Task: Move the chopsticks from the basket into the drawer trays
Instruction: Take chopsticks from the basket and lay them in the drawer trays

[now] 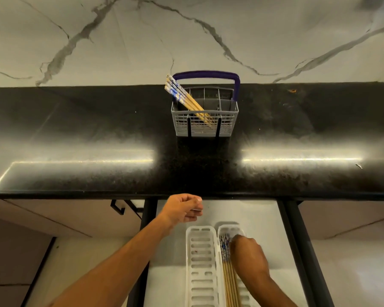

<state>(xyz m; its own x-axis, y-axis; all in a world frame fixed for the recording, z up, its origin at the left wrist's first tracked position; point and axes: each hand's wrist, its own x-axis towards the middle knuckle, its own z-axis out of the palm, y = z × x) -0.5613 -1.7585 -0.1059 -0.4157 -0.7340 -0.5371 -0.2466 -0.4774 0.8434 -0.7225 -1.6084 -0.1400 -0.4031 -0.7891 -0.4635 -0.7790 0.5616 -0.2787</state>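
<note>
A grey basket (205, 117) is standing on the black counter (75, 140), holding several chopsticks (185, 97) leaning toward its left corner. Below, in the open drawer (262, 218), the right hand (249, 254) is resting closed over more chopsticks (227, 273) lying in the right tray (231, 229). The left tray (201, 262) is sitting just beside it. The left hand (182, 210) is hovering curled into a loose fist, gripping nothing visible.

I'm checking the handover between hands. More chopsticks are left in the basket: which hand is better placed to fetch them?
The left hand: it is loosely curled with nothing visible in it, near the counter edge below the basket. The right hand is down in the right tray on chopsticks.
</note>
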